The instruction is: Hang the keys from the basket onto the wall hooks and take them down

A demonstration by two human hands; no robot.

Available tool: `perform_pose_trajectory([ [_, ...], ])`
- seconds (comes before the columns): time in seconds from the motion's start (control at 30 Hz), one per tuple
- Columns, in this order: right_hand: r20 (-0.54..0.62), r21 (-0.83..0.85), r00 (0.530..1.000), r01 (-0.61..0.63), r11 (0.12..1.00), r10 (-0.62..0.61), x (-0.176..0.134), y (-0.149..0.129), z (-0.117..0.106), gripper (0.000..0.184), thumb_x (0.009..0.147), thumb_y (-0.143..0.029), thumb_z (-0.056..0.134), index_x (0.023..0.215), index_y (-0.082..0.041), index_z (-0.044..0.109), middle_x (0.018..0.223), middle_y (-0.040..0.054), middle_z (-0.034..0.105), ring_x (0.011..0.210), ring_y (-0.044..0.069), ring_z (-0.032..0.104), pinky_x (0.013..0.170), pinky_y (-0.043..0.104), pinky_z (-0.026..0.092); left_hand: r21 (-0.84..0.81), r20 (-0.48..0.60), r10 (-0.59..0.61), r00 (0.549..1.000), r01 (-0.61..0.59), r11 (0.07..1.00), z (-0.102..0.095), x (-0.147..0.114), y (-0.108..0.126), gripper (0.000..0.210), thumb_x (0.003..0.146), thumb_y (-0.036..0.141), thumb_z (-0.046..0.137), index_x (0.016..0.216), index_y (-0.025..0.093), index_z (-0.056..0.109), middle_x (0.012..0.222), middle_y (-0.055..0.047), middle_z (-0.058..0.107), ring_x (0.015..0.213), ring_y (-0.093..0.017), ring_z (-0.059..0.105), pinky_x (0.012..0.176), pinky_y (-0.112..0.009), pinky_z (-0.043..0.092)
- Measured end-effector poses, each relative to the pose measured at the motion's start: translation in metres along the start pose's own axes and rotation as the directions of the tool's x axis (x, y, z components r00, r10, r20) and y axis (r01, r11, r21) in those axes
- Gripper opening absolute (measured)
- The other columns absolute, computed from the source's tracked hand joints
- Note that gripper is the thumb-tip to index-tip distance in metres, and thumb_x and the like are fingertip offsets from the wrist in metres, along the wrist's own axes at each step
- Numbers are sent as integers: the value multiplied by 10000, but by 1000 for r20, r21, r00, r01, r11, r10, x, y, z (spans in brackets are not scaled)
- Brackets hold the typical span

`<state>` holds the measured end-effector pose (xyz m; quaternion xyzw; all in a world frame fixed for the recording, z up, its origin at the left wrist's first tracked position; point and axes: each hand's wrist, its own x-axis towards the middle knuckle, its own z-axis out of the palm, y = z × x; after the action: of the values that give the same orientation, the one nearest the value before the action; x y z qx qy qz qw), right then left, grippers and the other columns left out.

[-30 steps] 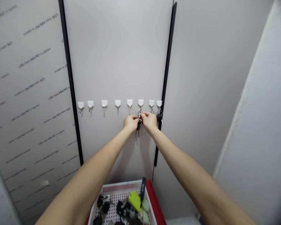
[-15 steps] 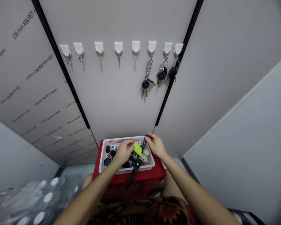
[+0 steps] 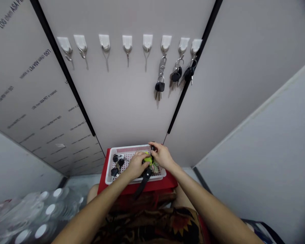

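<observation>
Left hand (image 3: 136, 165) and right hand (image 3: 162, 156) close narrowly around the lime-green key fob (image 3: 148, 159) in the white basket (image 3: 109, 169); likely light, rigid, smooth, best pinched at its sides.

Lime-green key fob (image 3: 148, 159) among keys in white basket (image 3: 132, 148)

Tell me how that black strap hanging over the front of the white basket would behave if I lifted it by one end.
The black strap already drapes limply over the basket rim, so it would probably dangle, not stay stiff. It looks thin, so likely light. Its upper end lies under the left hand among keys, so it may snag.
</observation>
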<state>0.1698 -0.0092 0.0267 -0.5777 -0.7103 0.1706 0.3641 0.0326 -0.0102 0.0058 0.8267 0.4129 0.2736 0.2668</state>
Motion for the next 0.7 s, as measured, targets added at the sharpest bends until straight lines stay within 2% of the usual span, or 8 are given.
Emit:
perform_pose_trajectory([
  [0.07,-60,-126,995,76,989,-84,-6,-2,-6,314,605,-156,428,907,-155,515,986,94,471,902,177,417,758,321,336,-30,46,-6,999,7,1000,-8,-6,2,254,625,132,433,852,179,536,874,-33,533,864,-145,423,787,-271,307],
  [0.13,-72,-201,984,144,969,-161,-16,-2,-12,319,594,-166,450,906,-171,520,1094,99,390,991,201,341,802,358,291,-67,134,16,991,-7,998,-18,-15,5,261,613,105,425,833,186,541,850,-25,539,837,-135,438,766,-253,320],
  [0.2,57,-203,968,251,946,-245,-29,-3,-16,294,583,-165,464,864,-207,540,1070,65,422,988,196,340,808,367,275,-89,216,44,975,-25,996,-25,-26,8,260,603,106,432,819,197,545,829,-15,543,813,-130,446,746,-241,329],
  [0.3,307,-132,898,368,921,-315,-44,-8,-17,277,565,-154,475,818,-234,555,914,17,526,941,176,370,810,349,264,-79,235,41,971,-23,997,-28,-36,11,235,599,127,441,797,193,548,824,-16,540,816,-133,440,745,-240,325],
  [0.5,442,-110,841,396,912,-312,-48,-17,-12,296,536,-161,517,822,-228,548,834,-6,553,951,183,340,829,348,213,-104,228,11,973,13,994,-24,-39,7,185,601,141,437,731,187,560,785,-10,539,795,-124,444,733,-233,325],
  [0.53,443,-101,841,392,915,-311,-48,-17,-12,266,539,-170,527,798,-225,552,806,-7,558,949,184,341,827,348,212,-109,228,10,974,15,994,-24,-39,6,186,600,137,435,726,187,563,775,-8,539,785,-123,444,730,-234,325],
  [0.6,398,-71,874,332,941,-278,-46,-16,-12,196,555,-199,540,751,-211,556,746,-3,560,903,177,375,799,334,242,-134,233,0,972,32,990,-25,-40,6,189,597,135,439,727,184,567,749,-8,539,757,-122,448,711,-235,333],
  [0.7,266,36,957,111,993,-117,-39,-15,-12,140,582,-250,535,701,-176,545,663,4,536,723,138,443,670,269,328,-257,201,-42,979,94,962,-26,-35,9,248,589,115,442,799,178,557,740,-10,542,714,-114,456,674,-227,352],
])
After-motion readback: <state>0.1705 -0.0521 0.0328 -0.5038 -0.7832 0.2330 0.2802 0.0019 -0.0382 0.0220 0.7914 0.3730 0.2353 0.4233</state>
